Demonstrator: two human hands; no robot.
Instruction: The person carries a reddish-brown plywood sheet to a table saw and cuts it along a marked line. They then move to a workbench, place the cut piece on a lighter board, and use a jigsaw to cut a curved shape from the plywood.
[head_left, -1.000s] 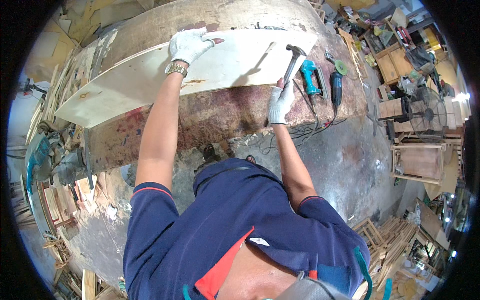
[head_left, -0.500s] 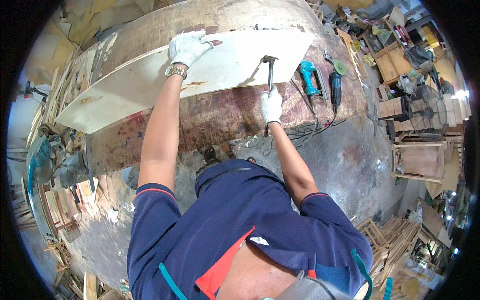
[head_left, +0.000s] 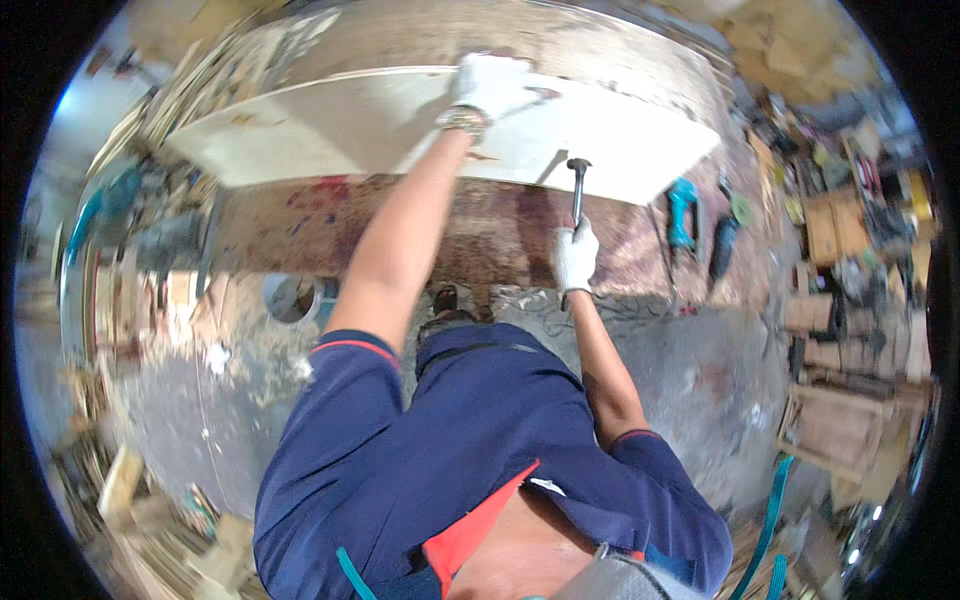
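Observation:
A long white board (head_left: 330, 130) lies across the worn workbench (head_left: 300, 225). My left hand (head_left: 492, 85), in a white knitted glove, rests on it at the far edge. Its outline is smeared, but the thumb stretches out to the right. A small brown stain marks the board near my wrist. My right hand (head_left: 577, 258), also gloved, is wrapped round the handle of a hammer (head_left: 579, 180). The hammer's dark head stands over the board's near edge, and its shadow falls on the white surface to the left.
Right of the board lie a teal nail gun (head_left: 682, 212) and an angle grinder (head_left: 724, 242) with a green disc. Cables trail off the bench's near edge. A teal-framed machine (head_left: 100, 210) stands at the left. Wood scraps and a wooden frame (head_left: 835, 430) lie around the floor.
The view has shifted, so bench and tools sit further right. My left hand has slid slightly right along the board. The hammer has come back toward me, nearer the board's near edge.

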